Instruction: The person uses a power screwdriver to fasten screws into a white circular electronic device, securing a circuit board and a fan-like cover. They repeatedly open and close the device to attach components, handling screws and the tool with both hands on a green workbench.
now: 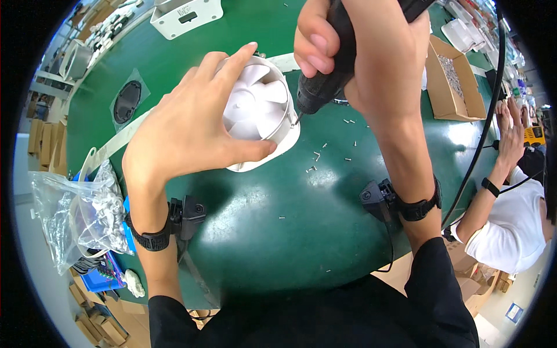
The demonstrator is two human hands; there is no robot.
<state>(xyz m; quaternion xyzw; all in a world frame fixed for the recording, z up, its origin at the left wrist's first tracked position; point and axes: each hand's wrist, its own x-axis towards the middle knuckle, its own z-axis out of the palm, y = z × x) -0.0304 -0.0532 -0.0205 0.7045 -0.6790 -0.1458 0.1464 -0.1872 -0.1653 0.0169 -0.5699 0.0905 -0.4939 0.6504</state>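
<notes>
My left hand [194, 119] is closed around the rim of a white fan housing [287, 139], thumb at the near side and fingers at the far side. Inside the housing sits a white fan [255, 105] with several blades, facing up. In my right hand [377, 58] is a black electric screwdriver [331, 75], pointed down and to the left. Its bit meets the right edge of the housing, near a small screw spot. Loose small screws [317, 155] lie scattered on the green table to the right of the housing.
A cardboard box of screws [455, 81] stands at the right. A clear bag of white parts [96, 211] lies at the left, near a black oval part [127, 101]. A white casing [187, 17] is at the back. A co-worker's hand [510, 133] shows far right. A black cable [493, 116] hangs there.
</notes>
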